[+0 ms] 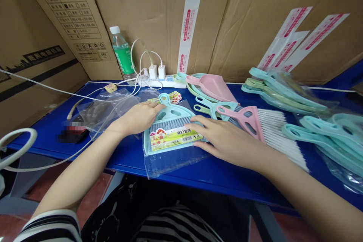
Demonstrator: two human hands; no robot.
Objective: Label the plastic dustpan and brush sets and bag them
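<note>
L hand [136, 118] lies flat on teal plastic dustpan-and-brush set [172, 115] in clear poly bag [176, 164], on blue table [36, 138]; R hand [227, 140] spread on set's edge, neither gripping; pink plastic brush [255, 124] & pink plastic dustpan [211, 87] lie unbagged alongside.

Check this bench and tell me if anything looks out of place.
The water bottle stands right next to the power strip and its two charger plugs, an odd spot for a drink. The pink dustpan and pink hand brush also stand out among the mint and teal pieces.
</note>
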